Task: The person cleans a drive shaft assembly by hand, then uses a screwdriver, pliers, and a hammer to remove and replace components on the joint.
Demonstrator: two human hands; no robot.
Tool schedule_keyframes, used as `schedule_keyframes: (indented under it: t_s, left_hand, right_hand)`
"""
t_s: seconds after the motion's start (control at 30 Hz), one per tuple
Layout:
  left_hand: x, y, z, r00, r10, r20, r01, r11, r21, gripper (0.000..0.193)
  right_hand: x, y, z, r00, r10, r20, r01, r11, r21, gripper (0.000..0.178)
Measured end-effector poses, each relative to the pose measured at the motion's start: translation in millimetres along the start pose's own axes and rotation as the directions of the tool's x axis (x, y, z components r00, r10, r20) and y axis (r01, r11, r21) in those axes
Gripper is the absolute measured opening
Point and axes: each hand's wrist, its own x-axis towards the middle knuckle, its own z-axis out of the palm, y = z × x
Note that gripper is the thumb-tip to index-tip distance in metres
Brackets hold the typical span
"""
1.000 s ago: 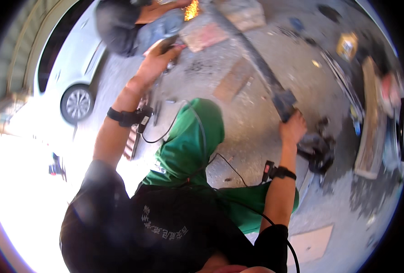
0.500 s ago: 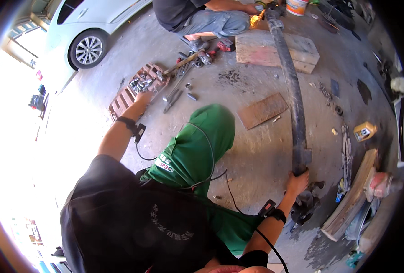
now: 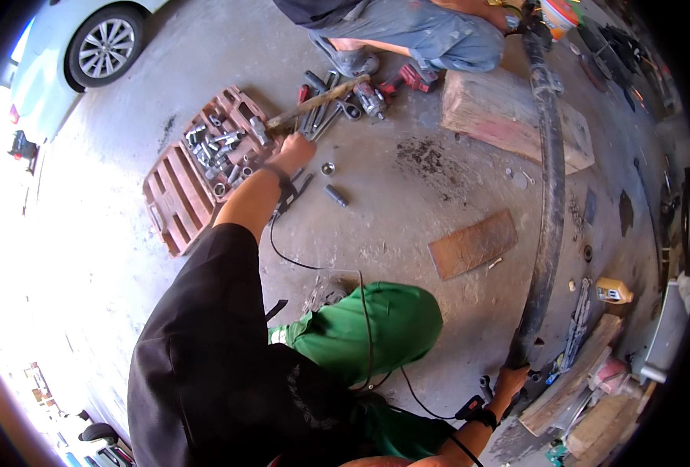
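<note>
My left hand (image 3: pixel 297 146) is at a group of hand tools, its fingers curled round the near end of a long steel wrench (image 3: pixel 328 121). Just beyond it lies a hammer (image 3: pixel 322 103) with a wooden handle. A ratchet (image 3: pixel 350 110) and a red-and-grey impact wrench (image 3: pixel 371 100) rest close by. To the left stands an open reddish-brown socket case (image 3: pixel 180 194), with loose steel sockets (image 3: pixel 219 152) heaped in it. My right hand (image 3: pixel 511 380) grips the near end of a long dark metal shaft (image 3: pixel 551 179). The shaft's far part lies across a wooden block (image 3: pixel 481 105).
Another person (image 3: pixel 446 35) squats at the far side by the block. A rusty plate (image 3: pixel 473 243), a loose socket (image 3: pixel 328 168) and a dark cylinder (image 3: pixel 336 195) lie on the floor. Timber (image 3: pixel 570 377) and a yellow bottle (image 3: pixel 614 291) are at right; a car (image 3: pixel 42 74) stands far left.
My left hand has moved from the sockets in the case to the wrench at the right. My right hand stays on the shaft's end. The view has shifted.
</note>
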Motion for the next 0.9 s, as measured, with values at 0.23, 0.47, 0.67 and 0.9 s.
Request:
schedule_keyframes:
  t_s: [0.23, 0.47, 0.67, 0.9]
  left_hand:
    - [81, 13, 19, 0.935, 0.252, 0.248, -0.333, 0.862, 0.383, 0.039]
    - [127, -6, 49, 0.998, 0.044, 0.045, -0.048, 0.994, 0.096, 0.031]
    - [130, -21, 41, 0.992, -0.038, -0.120, 0.034, 0.999, -0.035, 0.032]
    - [122, 3, 19, 0.994, -0.020, 0.108, 0.015, 0.999, 0.047, 0.041]
  right_hand:
    - [16, 19, -27, 0.984, -0.091, 0.152, 0.116, 0.980, -0.164, 0.076]
    - [20, 2, -31, 0.982, -0.032, 0.188, 0.065, 0.983, -0.174, 0.071]
    - [26, 5, -28, 0.968, 0.031, 0.250, 0.041, 0.959, -0.280, 0.078]
    - [20, 12, -36, 0.975, 0.038, 0.219, 0.020, 0.966, -0.258, 0.082]
